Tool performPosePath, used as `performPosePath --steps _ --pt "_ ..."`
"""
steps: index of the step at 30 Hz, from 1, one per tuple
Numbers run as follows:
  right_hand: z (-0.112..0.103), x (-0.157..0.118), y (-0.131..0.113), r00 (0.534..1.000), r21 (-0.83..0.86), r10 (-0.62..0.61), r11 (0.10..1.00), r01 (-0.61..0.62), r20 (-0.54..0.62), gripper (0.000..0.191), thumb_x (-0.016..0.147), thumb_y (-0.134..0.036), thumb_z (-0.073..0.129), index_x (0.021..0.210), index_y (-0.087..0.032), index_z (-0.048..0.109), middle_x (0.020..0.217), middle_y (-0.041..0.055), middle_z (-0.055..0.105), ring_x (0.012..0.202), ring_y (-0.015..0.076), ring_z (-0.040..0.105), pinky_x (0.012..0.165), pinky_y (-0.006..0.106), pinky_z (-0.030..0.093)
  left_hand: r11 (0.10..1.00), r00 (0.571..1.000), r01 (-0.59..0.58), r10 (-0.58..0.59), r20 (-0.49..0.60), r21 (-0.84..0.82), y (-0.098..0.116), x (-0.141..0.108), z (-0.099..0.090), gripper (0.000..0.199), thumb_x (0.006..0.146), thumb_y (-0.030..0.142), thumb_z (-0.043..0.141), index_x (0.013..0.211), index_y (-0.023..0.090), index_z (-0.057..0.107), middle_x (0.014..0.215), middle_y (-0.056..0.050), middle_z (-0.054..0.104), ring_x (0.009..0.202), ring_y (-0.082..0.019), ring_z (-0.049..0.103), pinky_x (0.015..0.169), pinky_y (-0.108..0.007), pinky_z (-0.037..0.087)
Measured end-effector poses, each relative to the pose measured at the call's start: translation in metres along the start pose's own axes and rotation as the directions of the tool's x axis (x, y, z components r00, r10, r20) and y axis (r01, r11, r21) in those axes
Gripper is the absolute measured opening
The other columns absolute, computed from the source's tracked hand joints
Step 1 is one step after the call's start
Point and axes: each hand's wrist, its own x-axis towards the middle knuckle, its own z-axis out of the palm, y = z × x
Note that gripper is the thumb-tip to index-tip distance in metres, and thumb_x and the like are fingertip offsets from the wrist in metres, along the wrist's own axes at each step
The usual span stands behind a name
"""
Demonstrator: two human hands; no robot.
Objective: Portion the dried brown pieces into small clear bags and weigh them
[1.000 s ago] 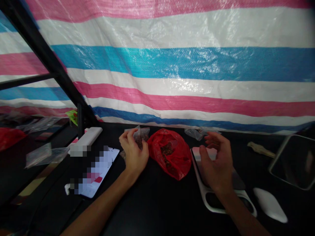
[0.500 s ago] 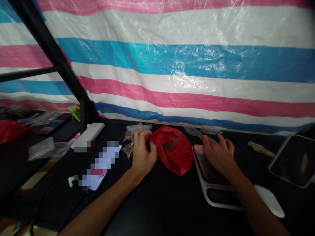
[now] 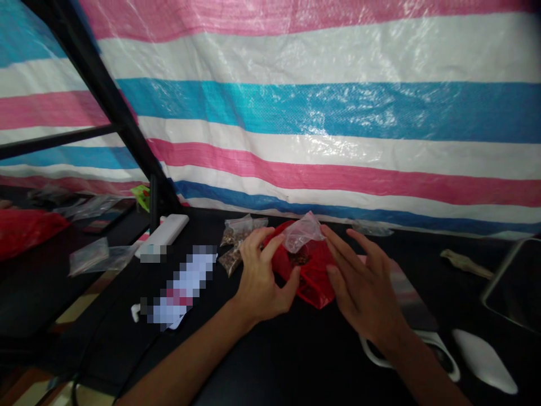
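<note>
A small clear zip bag (image 3: pixel 303 231) is up over the opening of a red plastic bag (image 3: pixel 318 287), which holds brown, grainy bits. Its right edge is at the fingertips of my right hand (image 3: pixel 366 282), which grips it. My left hand (image 3: pixel 264 276) is at the red bag's left side, thumb and fingers apart, index fingertip close to the clear bag. Behind the left hand lie filled clear zip bags (image 3: pixel 232 259) with brown contents.
Under my right forearm sits a flat scale (image 3: pixel 412 299), with a white mouse (image 3: pixel 484 361) to its right. A phone (image 3: pixel 183 287) and a white power strip-like block (image 3: pixel 167 234) lie left. More clear bags (image 3: pixel 374 228) rest by the striped sheet (image 3: pixel 338 152).
My right hand has moved left from above the scale to the red bag, bringing a clear zip bag from the back. My left hand has opened wider. The view has shifted slightly.
</note>
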Motion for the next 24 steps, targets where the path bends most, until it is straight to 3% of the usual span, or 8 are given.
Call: performPosePath --steps 3,6,8,11,15,18,20,24 --pt "0.003 -0.002 -0.007 0.997 0.054 -0.054 0.997 0.051 0.048 0.067 0.104 -0.028 0.047 0.167 -0.028 0.025 0.164 0.0017 0.047 0.149 0.0339 0.034 0.117 0.055 0.032 0.998 0.988 -0.044 0.05 0.145 -0.046 -0.002 -0.002 0.002 0.083 0.084 0.036 0.08 0.151 0.025 0.033 0.149 -0.021 0.047 0.14 -0.037 0.048 0.112 -0.056 0.042" --pt "0.006 -0.005 -0.01 0.992 0.163 -0.097 0.983 0.083 0.084 0.065 0.105 -0.028 0.047 0.166 -0.029 0.027 0.163 0.0002 0.05 0.148 0.0307 0.036 0.118 0.051 0.033 0.993 0.97 0.099 -0.082 0.228 -0.065 -0.009 -0.003 0.005 0.076 0.094 0.038 0.071 0.156 0.024 0.028 0.15 -0.02 0.054 0.14 -0.035 0.053 0.112 -0.055 0.043" --pt "0.007 -0.007 -0.011 0.993 0.238 -0.088 0.969 0.065 0.085 0.059 0.106 -0.028 0.043 0.164 -0.031 0.033 0.163 -0.0014 0.049 0.147 0.0286 0.036 0.117 0.048 0.035 0.966 0.933 0.218 -0.166 0.319 -0.135 -0.015 -0.002 0.005 0.065 0.101 0.036 0.062 0.157 0.024 0.028 0.147 -0.016 0.06 0.134 -0.029 0.06 0.111 -0.05 0.048" --pt "0.007 -0.008 -0.011 0.998 0.299 -0.036 0.954 0.017 0.058 0.054 0.108 -0.027 0.04 0.162 -0.033 0.039 0.162 -0.0028 0.05 0.144 0.0267 0.04 0.113 0.045 0.038 0.929 0.877 0.286 -0.154 0.455 -0.236 -0.021 0.002 0.003 0.053 0.105 0.036 0.055 0.154 0.024 0.037 0.151 -0.013 0.06 0.136 -0.026 0.061 0.113 -0.044 0.05" --pt "0.006 -0.008 -0.007 0.999 0.289 0.024 0.957 -0.033 0.036 0.055 0.109 -0.026 0.036 0.163 -0.035 0.034 0.161 -0.0008 0.051 0.142 0.0253 0.044 0.112 0.046 0.035 0.921 0.857 0.27 -0.096 0.507 -0.282 -0.021 0.004 0.001 0.049 0.107 0.036 0.051 0.153 0.024 0.041 0.153 -0.012 0.058 0.14 -0.025 0.058 0.117 -0.043 0.049" --pt "0.006 -0.009 -0.003 0.999 0.259 0.031 0.965 -0.039 0.034 0.056 0.109 -0.024 0.032 0.165 -0.033 0.031 0.163 0.0014 0.049 0.142 0.0251 0.046 0.112 0.046 0.033 0.92 0.868 0.251 -0.076 0.49 -0.301 -0.021 0.004 0.001 0.048 0.108 0.034 0.049 0.154 0.024 0.041 0.153 -0.012 0.057 0.141 -0.024 0.057 0.118 -0.044 0.047" --pt "0.007 -0.01 -0.001 0.999 0.224 0.023 0.974 -0.029 0.028 0.057 0.108 -0.025 0.033 0.165 -0.032 0.03 0.164 0.0014 0.046 0.141 0.0262 0.046 0.11 0.046 0.033 0.931 0.887 0.213 -0.057 0.457 -0.296 -0.021 0.004 0.001 0.06 0.102 0.042 0.061 0.155 0.025 0.04 0.155 -0.014 0.054 0.144 -0.028 0.053 0.12 -0.049 0.045" --pt "0.005 -0.014 -0.002 0.995 0.153 -0.085 0.985 0.077 0.046 0.061 0.105 -0.029 0.046 0.164 -0.029 0.033 0.162 -0.0009 0.049 0.131 0.0271 0.048 0.108 0.042 0.036 0.942 0.894 0.217 -0.085 0.441 -0.257 -0.02 0.006 0.0 0.102 0.071 0.057 0.09 0.155 0.026 0.041 0.158 -0.017 0.05 0.145 -0.038 0.048 0.119 -0.059 0.041"
